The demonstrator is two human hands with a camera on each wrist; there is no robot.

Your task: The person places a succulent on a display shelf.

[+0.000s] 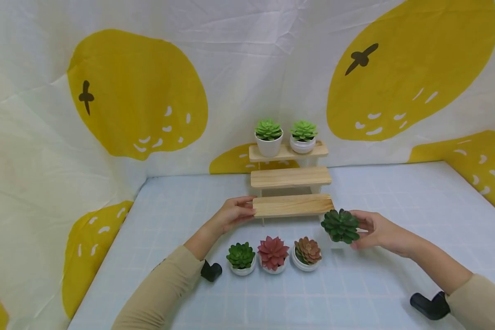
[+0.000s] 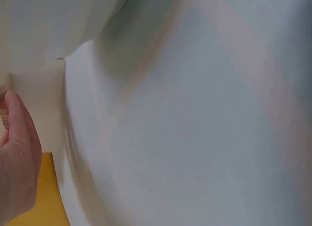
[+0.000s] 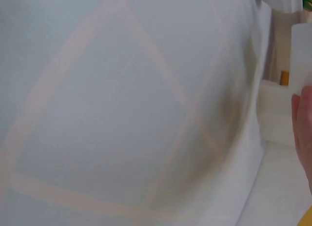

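Note:
My right hand (image 1: pixel 381 233) grips the white pot of a dark green artificial succulent (image 1: pixel 340 225), held at the right end of a three-step wooden display stand (image 1: pixel 293 205). In the right wrist view the fingers (image 3: pixel 303 121) lie against the white pot (image 3: pixel 301 55). At the left end of the lowest step, my left hand (image 1: pixel 233 213) holds the board's edge; its fingertips meet the wood (image 2: pixel 6 106) in the left wrist view. Two light green succulents, one in a tall pot (image 1: pixel 269 137) and one in a rounded pot (image 1: pixel 303 137), stand on the top step.
In front of the stand sit a green succulent (image 1: pixel 241 256), a red succulent (image 1: pixel 273 255) and a brownish succulent (image 1: pixel 307 252), all in white pots. A pale checked cloth (image 1: pixel 280 302) covers the table. Behind hangs a white curtain (image 1: pixel 247 68) with yellow fruit prints.

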